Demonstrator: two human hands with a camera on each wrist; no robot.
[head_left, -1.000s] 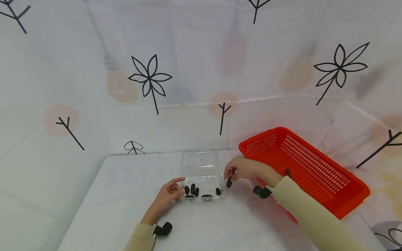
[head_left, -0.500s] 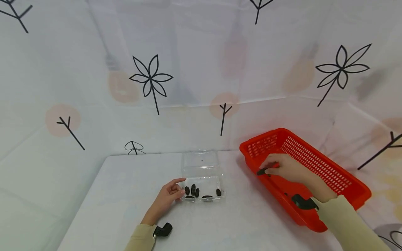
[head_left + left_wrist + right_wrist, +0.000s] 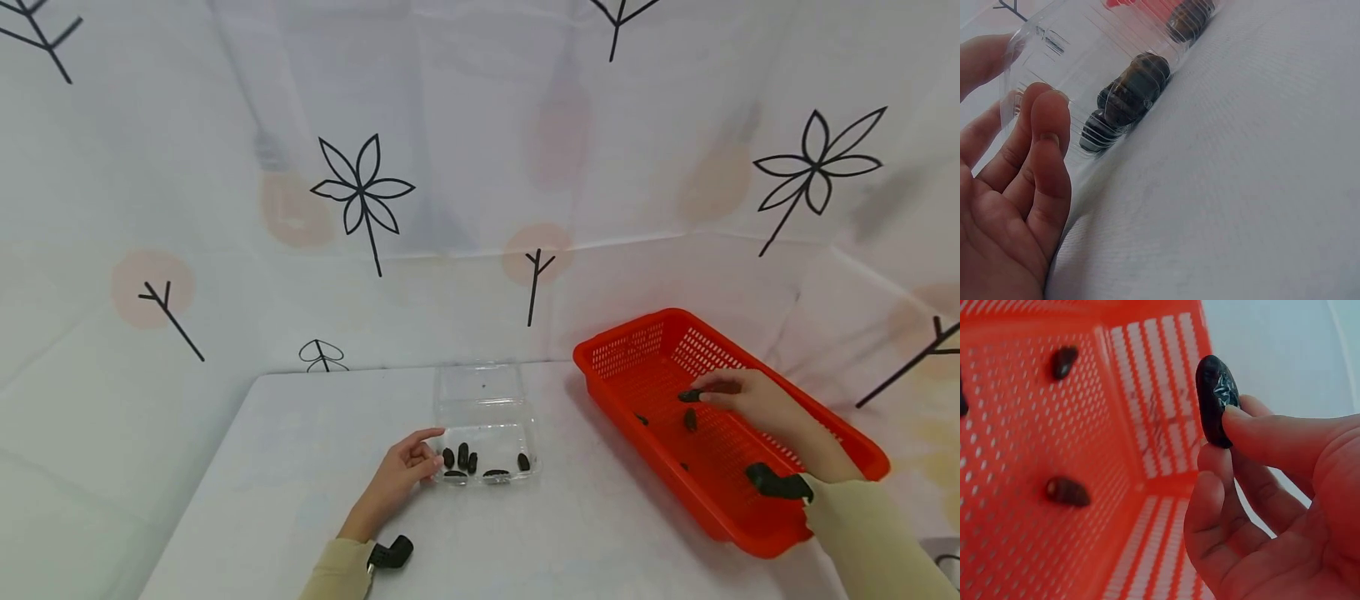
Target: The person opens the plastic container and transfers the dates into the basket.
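My right hand (image 3: 750, 404) is over the red basket (image 3: 652, 457), pinching a glossy black oval piece (image 3: 1215, 400), smooth and elongated, between thumb and fingertips. Below it, similar dark pieces (image 3: 1067, 491) lie on the basket's perforated floor. At the left end of a clear plastic clamshell box (image 3: 491, 432), my left hand (image 3: 405, 462) holds the side wall with bent fingers. Inside the box are several of the same black ovals (image 3: 1129, 90), most gathered at its left end, one (image 3: 523, 462) near its right end. The lid (image 3: 480, 385) is folded back.
The box and the basket both stand on a white-covered table (image 3: 300, 467), the basket on the right. A patterned white cloth (image 3: 450, 208) hangs behind the table. A dark cable (image 3: 947, 562) shows at the lower right.
My right hand has moved from beside the box's right end rightward over the basket, with a black oval piece in its fingers. The left hand has stayed at the box.
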